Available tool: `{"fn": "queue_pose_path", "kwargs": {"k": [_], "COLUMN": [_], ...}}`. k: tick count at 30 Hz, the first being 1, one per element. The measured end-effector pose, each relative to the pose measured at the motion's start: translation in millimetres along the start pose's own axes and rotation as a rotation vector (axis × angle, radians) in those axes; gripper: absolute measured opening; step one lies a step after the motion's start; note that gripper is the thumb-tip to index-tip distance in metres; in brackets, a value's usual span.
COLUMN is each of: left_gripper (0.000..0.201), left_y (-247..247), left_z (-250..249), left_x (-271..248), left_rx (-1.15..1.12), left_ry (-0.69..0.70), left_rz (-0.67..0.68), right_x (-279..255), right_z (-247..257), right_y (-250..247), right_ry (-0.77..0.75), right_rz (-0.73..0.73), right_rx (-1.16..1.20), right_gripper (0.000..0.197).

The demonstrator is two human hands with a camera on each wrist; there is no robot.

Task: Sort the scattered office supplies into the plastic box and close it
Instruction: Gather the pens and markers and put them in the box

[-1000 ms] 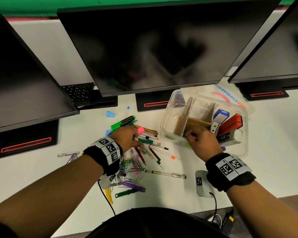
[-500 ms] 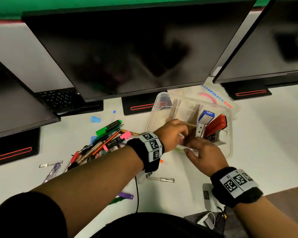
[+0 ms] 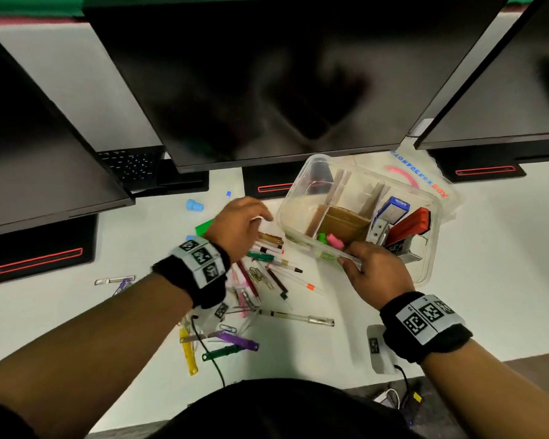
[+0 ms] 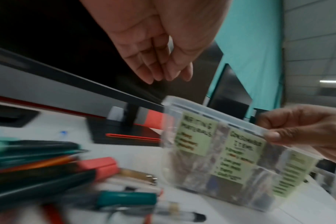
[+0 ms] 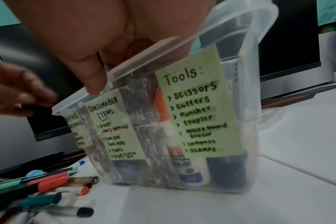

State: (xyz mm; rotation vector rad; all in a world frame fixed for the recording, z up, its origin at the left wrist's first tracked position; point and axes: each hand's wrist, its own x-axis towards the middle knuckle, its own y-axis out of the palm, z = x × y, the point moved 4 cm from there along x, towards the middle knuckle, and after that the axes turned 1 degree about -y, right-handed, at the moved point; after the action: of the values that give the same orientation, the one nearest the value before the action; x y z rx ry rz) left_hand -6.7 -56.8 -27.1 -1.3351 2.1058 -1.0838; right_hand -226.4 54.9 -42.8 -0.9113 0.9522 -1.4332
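The clear plastic box [image 3: 301, 182] [image 4: 219, 153] [image 5: 184, 121] stands open on the white desk, split by cardboard dividers and labelled on its front. Its middle compartment holds a pink and a green piece [image 3: 330, 240]; its right one holds a red stapler [image 3: 409, 226] and a small blue-and-white box [image 3: 393, 210]. My right hand [image 3: 354, 259] [image 5: 98, 71] grips the box's near rim, thumb outside. My left hand [image 3: 254, 220] [image 4: 163, 74] hovers empty, fingers relaxed, over the pile of pens and markers [image 3: 267, 261] [image 4: 67, 166] left of the box.
The box's lid [image 3: 425, 182] lies behind it. Three dark monitors overhang the back of the desk. A blue cap [image 3: 194, 205], a loose pen [image 3: 298, 318] and coloured clips [image 3: 232, 343] lie nearby. A white device with a cable [image 3: 377, 346] sits by the desk's front edge.
My left hand went from the pen pile to the box, then drew back left with nothing in it. Pink and green pieces now lie in the middle compartment. My right hand stays on the rim.
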Motion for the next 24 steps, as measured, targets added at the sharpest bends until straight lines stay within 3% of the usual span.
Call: {"fn": "queue_pose_path", "kwargs": {"k": [8, 11, 13, 15, 17, 20, 22, 24], "left_gripper": [0.03, 0.03, 0.028, 0.028, 0.03, 0.033, 0.033, 0.031], "left_y": [-44.4, -51.2, -56.4, -58.6, -58.9, -60.5, -65.5, -71.9], "left_z": [115.4, 139.4, 152.9, 164.3, 174.9, 188.5, 198.0, 207.0], "left_x": [-58.5, -75.5, -86.8, -98.0, -109.1, -123.3, -133.1, -142.7], "left_rx": [0.164, 0.191, 0.206, 0.221, 0.246, 0.266, 0.27, 0.278], "left_ry": [-0.369, -0.44, -0.47, -0.498, -0.534, -0.559, -0.579, -0.612], "left_rz": [0.077, 0.125, 0.151, 0.186, 0.211, 0.213, 0.205, 0.202], "right_x": [21.2, 23.4, 20.5, 17.0, 12.7, 0.5, -7.2, -12.3], "right_z": [12.4, 24.4, 47.7, 77.4, 97.7, 99.1, 93.0, 89.3], "right_y": [9.8, 6.4, 2.6, 10.2, 37.7, 87.6, 106.6, 116.7], "right_ry": [0.092, 0.197, 0.124, -0.089, -0.221, -0.198, -0.182, -0.179], "right_rz": [0.087, -0.021, -0.166, -0.181, 0.104, 0.609, 0.744, 0.786], "right_rx": [-0.036, -0.162, -0.188, -0.126, -0.083, -0.269, -0.367, -0.378], "right_gripper": [0.024, 0.034, 0.036, 0.033, 0.027, 0.029, 0.029, 0.021]}}
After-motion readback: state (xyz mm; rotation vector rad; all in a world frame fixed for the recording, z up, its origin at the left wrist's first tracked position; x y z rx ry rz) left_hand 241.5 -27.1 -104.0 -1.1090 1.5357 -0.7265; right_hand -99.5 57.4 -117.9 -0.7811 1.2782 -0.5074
